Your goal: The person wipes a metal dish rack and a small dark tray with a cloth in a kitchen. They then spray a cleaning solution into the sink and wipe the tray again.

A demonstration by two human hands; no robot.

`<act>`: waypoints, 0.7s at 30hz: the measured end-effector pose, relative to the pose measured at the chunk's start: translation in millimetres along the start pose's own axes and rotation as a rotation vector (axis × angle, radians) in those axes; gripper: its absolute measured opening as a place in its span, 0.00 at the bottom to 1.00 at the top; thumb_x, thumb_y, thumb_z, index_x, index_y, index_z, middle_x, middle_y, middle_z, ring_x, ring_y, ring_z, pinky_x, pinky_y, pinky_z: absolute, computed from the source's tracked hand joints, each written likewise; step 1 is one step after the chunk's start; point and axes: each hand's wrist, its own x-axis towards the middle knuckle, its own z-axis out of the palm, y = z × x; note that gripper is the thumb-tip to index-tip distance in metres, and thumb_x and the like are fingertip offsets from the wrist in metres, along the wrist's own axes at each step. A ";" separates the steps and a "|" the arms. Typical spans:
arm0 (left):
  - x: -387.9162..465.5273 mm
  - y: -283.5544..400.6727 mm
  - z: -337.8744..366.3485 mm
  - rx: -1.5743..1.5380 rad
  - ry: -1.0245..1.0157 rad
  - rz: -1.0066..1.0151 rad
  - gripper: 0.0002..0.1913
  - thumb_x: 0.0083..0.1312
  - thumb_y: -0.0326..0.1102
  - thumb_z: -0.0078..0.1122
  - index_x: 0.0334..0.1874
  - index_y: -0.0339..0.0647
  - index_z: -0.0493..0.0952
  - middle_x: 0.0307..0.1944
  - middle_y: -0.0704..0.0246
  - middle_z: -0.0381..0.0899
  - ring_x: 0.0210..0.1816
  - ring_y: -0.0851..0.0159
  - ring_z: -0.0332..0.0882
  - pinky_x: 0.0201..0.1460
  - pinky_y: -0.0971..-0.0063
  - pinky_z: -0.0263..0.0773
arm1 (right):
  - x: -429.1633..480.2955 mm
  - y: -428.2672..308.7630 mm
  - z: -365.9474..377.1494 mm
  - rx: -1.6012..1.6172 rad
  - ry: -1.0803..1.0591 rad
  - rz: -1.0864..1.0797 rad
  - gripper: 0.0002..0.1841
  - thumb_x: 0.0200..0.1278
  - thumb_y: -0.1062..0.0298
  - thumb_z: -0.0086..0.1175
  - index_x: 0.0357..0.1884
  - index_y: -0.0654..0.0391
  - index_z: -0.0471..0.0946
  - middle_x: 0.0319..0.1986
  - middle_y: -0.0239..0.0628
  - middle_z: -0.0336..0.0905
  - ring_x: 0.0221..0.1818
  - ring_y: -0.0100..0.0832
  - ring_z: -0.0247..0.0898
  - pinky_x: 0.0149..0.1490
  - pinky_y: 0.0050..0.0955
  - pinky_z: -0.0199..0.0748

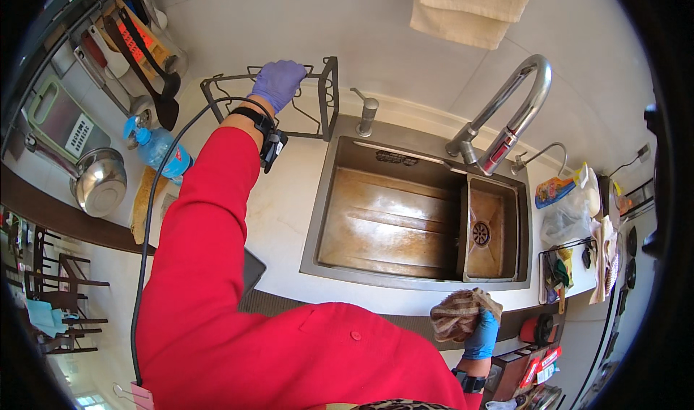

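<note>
My left hand (279, 83), in a purple glove, is closed on the top rail of a dark metal rack (329, 98) that stands on the white counter (276, 209) against the wall. My right hand (481, 334), in a blue glove, holds a bunched brown striped cloth (461, 315) near the front edge of the counter. Between my hands lies a metal sink (390, 220) with a large basin and a small drain basin (490, 236). A chrome faucet (537, 101) curves over its back edge, and a soap dispenser (367, 114) stands at the sink's back left corner.
A blue pump bottle (162, 149) stands left of my forearm, near hanging utensils (130, 57) and a metal pot (99, 185). Right of the sink are a spray bottle (553, 190), a plastic bag (566, 220) and a wire caddy (553, 274). A beige towel (471, 6) hangs above.
</note>
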 end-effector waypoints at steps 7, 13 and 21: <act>-5.8 2.8 24.7 -0.038 0.050 0.050 0.01 0.58 0.32 0.58 0.31 0.45 0.77 0.29 0.62 0.80 0.34 0.52 0.81 0.37 0.58 0.75 | -2.0 -1.8 11.0 -0.023 -0.023 0.034 0.15 0.67 0.64 0.58 0.51 0.58 0.75 0.50 0.37 0.79 0.52 0.33 0.76 0.59 0.34 0.75; -13.4 5.0 25.6 -0.056 -0.008 0.040 0.05 0.58 0.36 0.59 0.32 0.44 0.76 0.28 0.63 0.79 0.34 0.53 0.80 0.36 0.57 0.72 | 8.0 -3.7 22.7 0.002 -0.047 0.043 0.18 0.68 0.61 0.56 0.55 0.59 0.74 0.53 0.38 0.78 0.53 0.33 0.75 0.61 0.35 0.74; -45.2 22.9 14.6 -0.131 0.231 -0.001 0.09 0.58 0.39 0.61 0.32 0.44 0.73 0.27 0.69 0.78 0.33 0.57 0.79 0.39 0.59 0.72 | 12.1 -17.5 40.2 -0.007 -0.145 0.006 0.19 0.68 0.64 0.54 0.57 0.60 0.74 0.53 0.37 0.78 0.54 0.33 0.75 0.62 0.35 0.72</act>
